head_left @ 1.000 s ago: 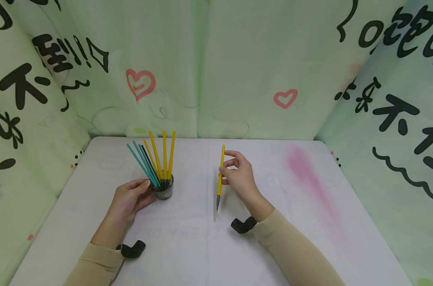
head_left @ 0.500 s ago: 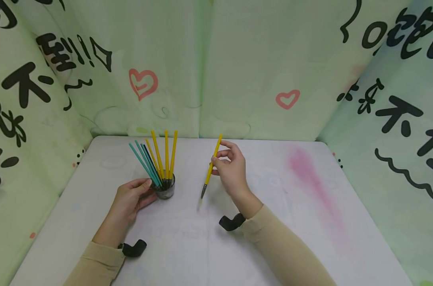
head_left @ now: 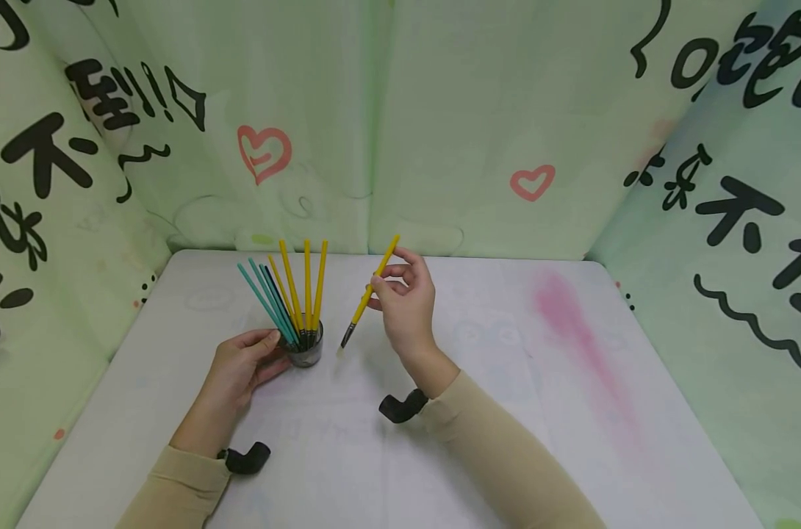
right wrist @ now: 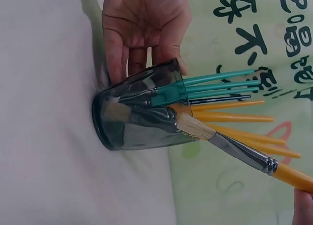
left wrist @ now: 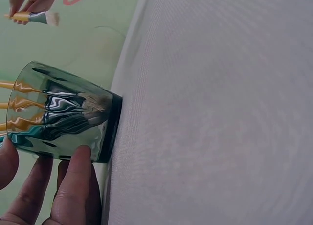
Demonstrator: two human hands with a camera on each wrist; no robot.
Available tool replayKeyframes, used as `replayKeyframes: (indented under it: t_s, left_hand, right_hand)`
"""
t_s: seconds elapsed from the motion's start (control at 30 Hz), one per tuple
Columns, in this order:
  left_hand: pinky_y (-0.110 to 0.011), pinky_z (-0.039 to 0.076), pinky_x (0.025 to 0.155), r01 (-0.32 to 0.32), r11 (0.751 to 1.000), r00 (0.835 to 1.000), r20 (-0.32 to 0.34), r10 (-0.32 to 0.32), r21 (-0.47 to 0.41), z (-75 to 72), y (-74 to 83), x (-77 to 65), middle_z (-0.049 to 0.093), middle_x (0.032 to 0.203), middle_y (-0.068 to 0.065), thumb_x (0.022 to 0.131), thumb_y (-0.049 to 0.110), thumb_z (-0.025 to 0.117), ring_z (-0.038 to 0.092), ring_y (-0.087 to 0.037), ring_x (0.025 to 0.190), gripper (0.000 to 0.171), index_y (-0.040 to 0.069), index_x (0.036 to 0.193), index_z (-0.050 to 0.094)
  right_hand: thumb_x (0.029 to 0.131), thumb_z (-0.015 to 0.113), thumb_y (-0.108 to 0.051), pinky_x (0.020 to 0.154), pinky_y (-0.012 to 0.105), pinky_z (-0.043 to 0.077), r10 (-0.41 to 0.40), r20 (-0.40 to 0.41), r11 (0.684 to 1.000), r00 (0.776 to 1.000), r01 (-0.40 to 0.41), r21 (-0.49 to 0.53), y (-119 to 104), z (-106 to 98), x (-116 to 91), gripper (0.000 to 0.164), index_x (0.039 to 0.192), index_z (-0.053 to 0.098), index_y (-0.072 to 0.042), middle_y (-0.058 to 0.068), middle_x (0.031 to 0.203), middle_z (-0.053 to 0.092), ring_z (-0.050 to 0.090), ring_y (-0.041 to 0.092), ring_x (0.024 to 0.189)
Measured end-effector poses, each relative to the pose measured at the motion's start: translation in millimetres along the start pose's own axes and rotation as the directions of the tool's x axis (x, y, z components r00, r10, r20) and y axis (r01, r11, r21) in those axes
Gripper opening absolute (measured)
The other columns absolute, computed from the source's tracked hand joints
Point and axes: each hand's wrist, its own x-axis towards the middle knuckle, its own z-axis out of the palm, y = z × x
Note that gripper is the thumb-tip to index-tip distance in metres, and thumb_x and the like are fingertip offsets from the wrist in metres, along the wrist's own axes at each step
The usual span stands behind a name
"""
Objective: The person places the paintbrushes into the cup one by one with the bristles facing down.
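Observation:
A dark-tinted clear glass [head_left: 306, 357] stands upright on the table, holding several paintbrushes, bristles down. Their handles are yellow [head_left: 307, 283], teal [head_left: 258, 292] and one dark blue. My left hand [head_left: 242, 367] holds the glass from its left side, thumb at the rim and fingers against the wall, as the left wrist view shows. My right hand [head_left: 407, 305] pinches a yellow-handled paintbrush [head_left: 360, 309] by its handle, tilted, with pale bristles pointing down and left. The bristles are in the air just right of the glass. In the right wrist view this paintbrush [right wrist: 242, 150] overlaps the glass rim.
A white cloth-covered table [head_left: 334, 455] lies under both hands, with a pink stain [head_left: 575, 323] on its right part. Green curtains [head_left: 440, 110] with black writing and red hearts hang behind and at both sides. Black devices sit at both wrists.
My right hand has moved left and slightly away from me, bringing the paintbrush close to the glass and tilting it further. My left hand and the glass stay in place.

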Motion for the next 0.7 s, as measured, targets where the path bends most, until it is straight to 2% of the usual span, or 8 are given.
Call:
replayKeyframes:
  t_s: [0.33,0.57,0.7]
  left_hand:
    - [-0.034,0.069,0.091,0.003,1.0,1.0,0.004,-0.003,-0.015,-0.5,0.6,0.2,0.075,0.098,0.009,0.107,0.013,0.068,0.073,-0.007,0.096,0.015,0.021,0.101,0.08]
    - [-0.035,0.068,0.092,0.001,1.0,1.0,0.005,-0.001,-0.014,0.1,1.2,0.3,0.074,0.099,0.008,0.106,0.013,0.069,0.073,-0.007,0.097,0.014,0.021,0.102,0.08]
    - [-0.035,0.069,0.091,0.004,1.0,1.0,0.008,-0.004,-0.017,0.0,0.4,0.5,0.074,0.098,0.009,0.107,0.013,0.069,0.073,-0.007,0.096,0.016,0.022,0.1,0.08]
  right_hand:
    - [0.097,0.071,0.007,0.071,0.034,0.07,-0.067,-0.036,0.996,0.997,0.069,0.063,4,24,0,0.052,0.139,0.056,-0.019,0.003,0.101,0.061,0.069,0.014,0.08]
    - [0.098,0.071,0.006,0.077,0.047,0.071,-0.09,0.014,0.996,0.996,0.09,0.014,12,39,-4,0.051,0.14,0.054,-0.016,0.002,0.104,0.062,0.069,0.014,0.083]
    - [0.098,0.07,0.008,0.076,0.044,0.071,-0.083,0.046,0.996,0.995,0.085,-0.028,20,43,-7,0.051,0.141,0.054,-0.015,0.003,0.105,0.061,0.066,0.013,0.082]
